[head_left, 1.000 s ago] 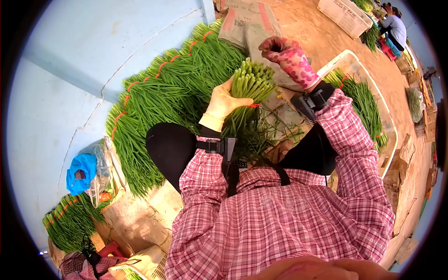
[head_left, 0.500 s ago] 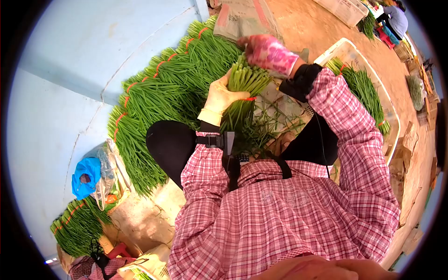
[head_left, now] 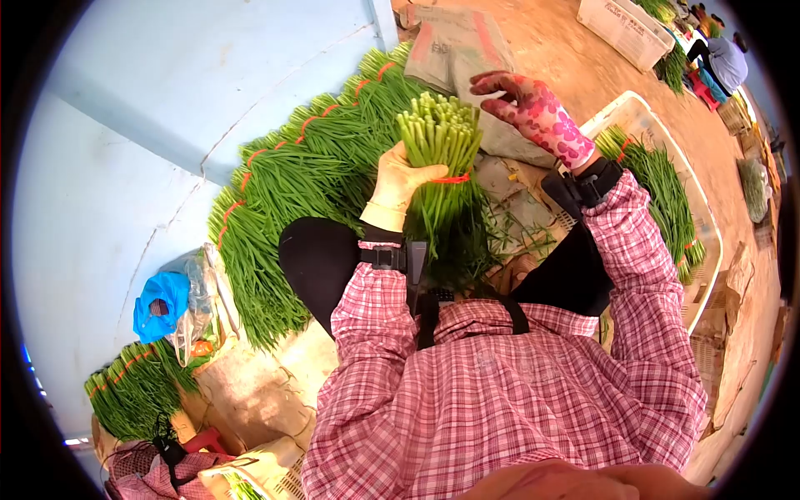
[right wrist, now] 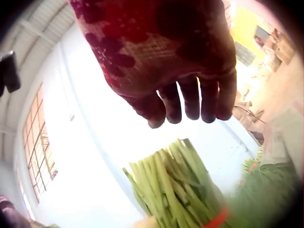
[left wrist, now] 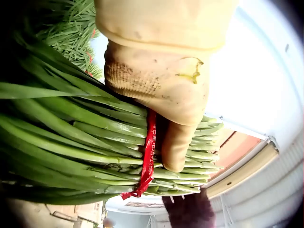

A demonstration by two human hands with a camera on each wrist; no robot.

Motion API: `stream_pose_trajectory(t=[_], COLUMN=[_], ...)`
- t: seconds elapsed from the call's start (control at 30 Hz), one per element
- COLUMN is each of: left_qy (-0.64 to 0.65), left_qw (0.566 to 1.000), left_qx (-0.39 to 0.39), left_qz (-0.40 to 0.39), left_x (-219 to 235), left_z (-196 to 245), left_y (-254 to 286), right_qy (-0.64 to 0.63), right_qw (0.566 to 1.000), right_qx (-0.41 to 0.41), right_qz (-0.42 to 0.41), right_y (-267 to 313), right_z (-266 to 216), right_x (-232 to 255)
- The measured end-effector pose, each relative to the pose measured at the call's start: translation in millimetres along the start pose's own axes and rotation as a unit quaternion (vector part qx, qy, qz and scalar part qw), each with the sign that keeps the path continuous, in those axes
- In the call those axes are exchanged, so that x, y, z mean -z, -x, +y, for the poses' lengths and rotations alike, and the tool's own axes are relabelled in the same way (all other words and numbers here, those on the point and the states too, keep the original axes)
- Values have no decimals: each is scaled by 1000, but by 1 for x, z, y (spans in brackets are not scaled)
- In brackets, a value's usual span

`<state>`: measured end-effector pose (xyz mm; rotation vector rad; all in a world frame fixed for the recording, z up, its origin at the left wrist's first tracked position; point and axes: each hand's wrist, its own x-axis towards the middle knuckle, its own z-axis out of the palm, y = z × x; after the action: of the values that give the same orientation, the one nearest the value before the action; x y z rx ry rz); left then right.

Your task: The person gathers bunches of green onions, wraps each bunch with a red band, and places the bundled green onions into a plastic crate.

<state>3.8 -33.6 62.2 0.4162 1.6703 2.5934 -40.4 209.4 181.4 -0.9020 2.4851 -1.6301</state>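
Observation:
My left hand [head_left: 397,185], in a cream glove, grips a thick bunch of garlic chives [head_left: 442,137] above my lap. In the left wrist view its thumb lies across the stems beside the red tape [left wrist: 148,152] tied round them. The cut stem ends point up and away, and the leaves hang down between my knees. To the right of the stem tops, my right hand [head_left: 540,118] is raised in a stained, pink-flowered glove. The right wrist view shows its fingers [right wrist: 191,102] spread, holding nothing, with a gap between them and the stem ends.
Red-taped bunches [head_left: 292,175] lie in a curved row along the blue wall [head_left: 125,158]. A white crate [head_left: 696,196] with more bunches stands at my right. Sacks [head_left: 462,46] lie ahead, loose leaves [head_left: 521,237] below. A person [head_left: 727,65] sits far right.
My right hand swept left over the stem ends, then came back to the right with its fingers opening. The left hand kept its grip, and the bunch now stands more upright.

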Motion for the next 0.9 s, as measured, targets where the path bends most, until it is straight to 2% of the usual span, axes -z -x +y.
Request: stream_pose_trajectory(t=[0.1, 0.13, 0.2, 0.3, 0.33, 0.4, 0.47, 0.5, 0.6, 0.63, 0.67, 0.73, 0.83, 0.9], left_qy=[-30, -47, -87, -130, -182, -286, -185, -135, -104, -100, -85, -55, -27, -23], left_qw=[999, 999, 996, 991, 983, 958, 982, 990, 993, 994, 995, 998, 999, 998], left_qx=[12, 13, 15, 3, 12, 28, 36, 41, 47, 42, 39, 31, 27, 33], left_qz=[-14, -17, -13, 17, 13, 4, -2, -5, -11, -19, -20, -22, -29, -41], left_x=[-12, -14, -16, -17, -16, -11, -3, -1, 7, 2, 2, 2, -1, -6], left_z=[0, -2, -1, -1, 1, 6, -10, -14, -24, -15, -15, -15, -13, -10], left_y=[-1, -2, -3, -4, -2, 0, -1, -2, -3, 0, 1, 1, 2, 1], right_qy=[58, 126, 259, 378, 413, 317, 206, 174, 111, 26, 3, -131, 66, 178], right_qw=[997, 989, 958, 916, 899, 939, 968, 972, 984, 998, 1000, 991, 992, 979], right_qx=[-31, -36, -45, -47, -49, -64, -103, -144, -141, -59, -26, -25, 27, 36], right_qz=[-48, -70, -116, -131, -139, -121, -97, -71, -18, -18, 1, -33, -105, -94], right_y=[-17, -22, -31, -42, -44, -47, -46, -41, -37, -36, -35, -21, -19, -16], right_z=[-21, -27, -35, -18, -9, 18, 30, 17, 7, 6, 2, -34, -26, -27], right_x=[-8, -10, -13, -23, -26, -31, -32, -33, -25, -14, 0, 18, 24, 11])
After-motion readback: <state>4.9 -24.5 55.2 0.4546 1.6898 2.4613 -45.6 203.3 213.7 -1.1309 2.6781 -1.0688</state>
